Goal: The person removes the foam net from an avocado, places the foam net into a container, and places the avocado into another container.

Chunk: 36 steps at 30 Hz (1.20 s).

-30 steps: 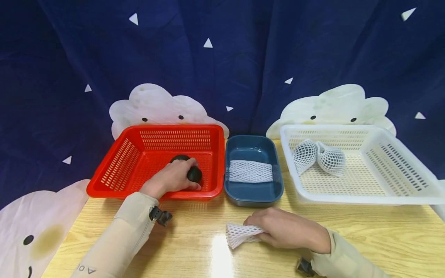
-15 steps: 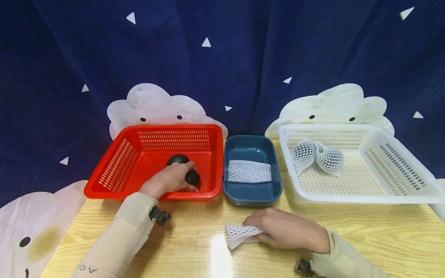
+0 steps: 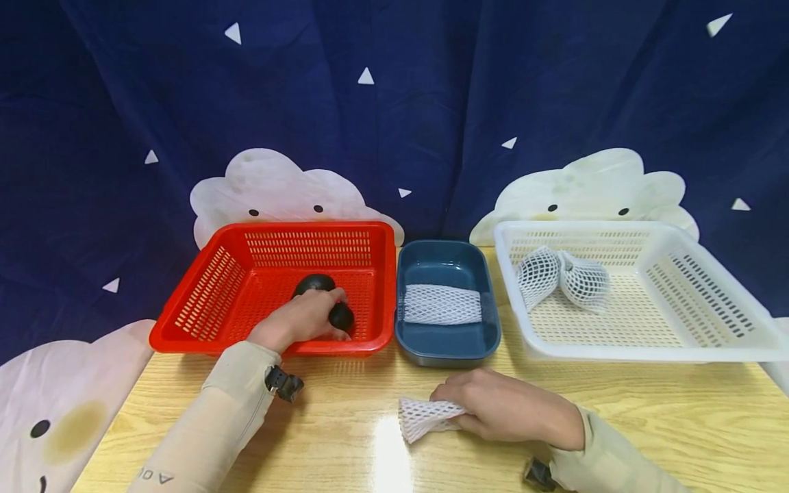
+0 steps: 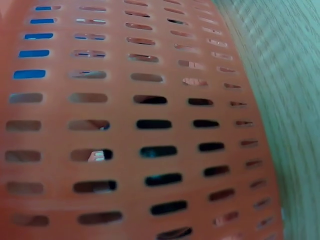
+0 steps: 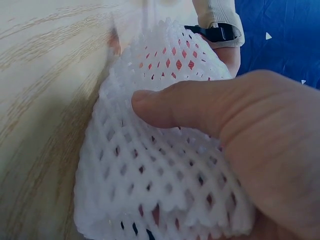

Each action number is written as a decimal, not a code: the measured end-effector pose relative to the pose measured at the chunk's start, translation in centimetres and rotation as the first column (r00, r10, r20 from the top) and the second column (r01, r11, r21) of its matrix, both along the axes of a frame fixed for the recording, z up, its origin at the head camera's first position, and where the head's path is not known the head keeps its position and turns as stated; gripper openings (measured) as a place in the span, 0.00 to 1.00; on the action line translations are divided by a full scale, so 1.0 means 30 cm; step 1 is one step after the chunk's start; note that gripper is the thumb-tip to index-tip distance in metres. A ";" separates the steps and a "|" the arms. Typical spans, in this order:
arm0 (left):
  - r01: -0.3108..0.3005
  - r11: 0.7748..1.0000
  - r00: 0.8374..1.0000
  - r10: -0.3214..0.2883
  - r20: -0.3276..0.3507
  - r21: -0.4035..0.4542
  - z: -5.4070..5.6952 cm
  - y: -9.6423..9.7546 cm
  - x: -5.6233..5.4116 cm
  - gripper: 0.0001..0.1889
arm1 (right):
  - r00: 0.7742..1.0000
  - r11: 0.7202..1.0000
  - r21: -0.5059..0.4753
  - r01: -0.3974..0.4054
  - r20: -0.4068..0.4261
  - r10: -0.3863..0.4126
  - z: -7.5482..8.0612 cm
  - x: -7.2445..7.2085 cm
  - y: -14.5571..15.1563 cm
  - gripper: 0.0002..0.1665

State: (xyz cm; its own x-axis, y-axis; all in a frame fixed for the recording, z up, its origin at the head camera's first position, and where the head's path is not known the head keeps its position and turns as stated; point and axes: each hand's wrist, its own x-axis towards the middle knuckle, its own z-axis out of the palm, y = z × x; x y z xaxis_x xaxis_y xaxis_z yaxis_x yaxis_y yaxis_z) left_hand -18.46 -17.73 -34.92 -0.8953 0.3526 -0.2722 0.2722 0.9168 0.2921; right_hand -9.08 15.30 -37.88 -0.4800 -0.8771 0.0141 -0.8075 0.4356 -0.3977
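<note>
- Left hand (image 3: 303, 317) rests inside the red basket (image 3: 387, 287), thumb and fingers curled about the near dark item (image 3: 342, 316). Fingertips are hidden, so firmness cannot be told; a shallow hold on that smooth-looking surface could let it slip.
- Far dark item (image 3: 314, 281) lies just beyond the knuckles, partly covered from view. A hurried lift could bump it and set it rolling.
- Right hand (image 3: 502, 407) grips a white foam sleeve (image 3: 425, 416) over the counter (image 3: 345, 438), thumb pressed on the mesh. Squeezed this flat, its mouth could stay narrow, and force could tear the netting.
- Black clip (image 3: 285, 383) hangs at the left cuff (image 3: 249, 363), near the basket's front rim. A low, dragging withdrawal could snag it and tug the basket along.
- Spare sleeve (image 3: 442, 304) lies in the blue tray (image 3: 446, 346) between the 2 baskets; a sideways sweep could shove the tray.
- White basket (image 3: 622, 350) holds 2 netted items (image 3: 585, 282) close together. Anything dropped on them could dislodge their wrapping.
</note>
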 end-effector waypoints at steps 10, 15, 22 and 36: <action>-0.034 0.999 0.999 0.034 0.012 0.008 0.019 -0.004 0.013 0.34 | 1.000 1.000 0.007 0.008 0.003 -0.008 0.007 0.002 0.001 0.14; -0.042 0.999 0.999 0.042 -0.007 0.001 0.032 -0.001 0.019 0.32 | 1.000 1.000 0.006 0.014 0.005 -0.014 0.009 0.005 0.002 0.14; -0.068 0.998 0.997 0.068 -0.048 -0.012 0.057 0.001 0.030 0.30 | 1.000 1.000 0.008 0.018 0.009 -0.018 0.013 0.006 0.002 0.14; -0.098 0.994 0.981 0.104 -0.166 0.044 0.108 -0.001 0.053 0.23 | 1.000 1.000 -0.001 0.012 0.015 -0.011 0.019 0.009 0.003 0.14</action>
